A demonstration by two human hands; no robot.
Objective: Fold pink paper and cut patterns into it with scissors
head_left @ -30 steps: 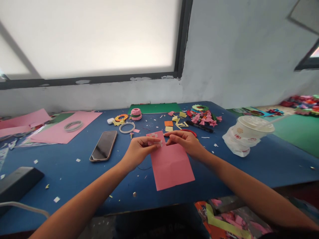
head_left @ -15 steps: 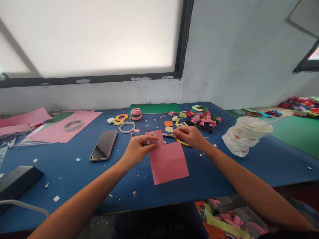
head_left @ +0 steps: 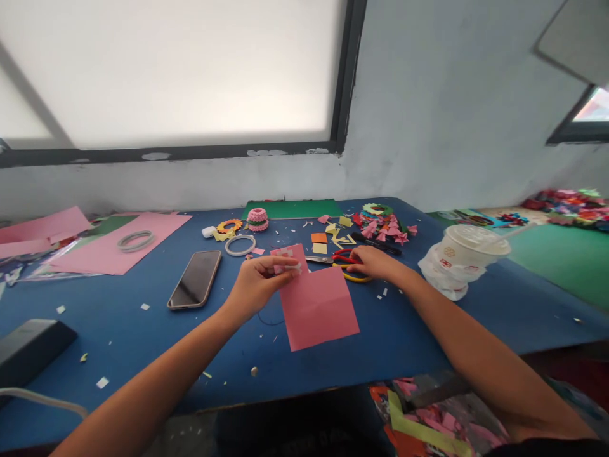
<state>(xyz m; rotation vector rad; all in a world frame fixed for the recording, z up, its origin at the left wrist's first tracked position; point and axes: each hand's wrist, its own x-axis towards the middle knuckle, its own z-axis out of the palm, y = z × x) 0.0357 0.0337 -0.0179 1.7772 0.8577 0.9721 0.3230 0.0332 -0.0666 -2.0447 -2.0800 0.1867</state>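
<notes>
My left hand point(head_left: 266, 279) pinches a pink sheet of paper point(head_left: 321, 311) at its upper left, where a narrower strip juts up. Under the fingertips on that strip is a whitish patterned patch point(head_left: 286, 254), partly covered. To the right, my right hand point(head_left: 373, 261) has its fingers curled on the red and yellow handles of a pair of scissors point(head_left: 343, 260). The scissors' blades point left, close to the paper's strip. Small yellow and orange paper squares point(head_left: 319, 238) lie just beyond the blades.
A phone point(head_left: 195, 279) and a tape roll point(head_left: 240, 245) lie left of the paper. A lidded cup with a straw point(head_left: 464, 260) stands on the right. Folded pink pieces point(head_left: 387, 227), a black pen point(head_left: 378, 244) and a pink paper ring stack point(head_left: 257, 219) sit farther back. Paper scraps dot the blue table point(head_left: 143, 362).
My right hand has moved slightly right and down from beside the paper's strip onto the scissors' handles, which now show more fully. My left hand keeps its pinch on the pink paper.
</notes>
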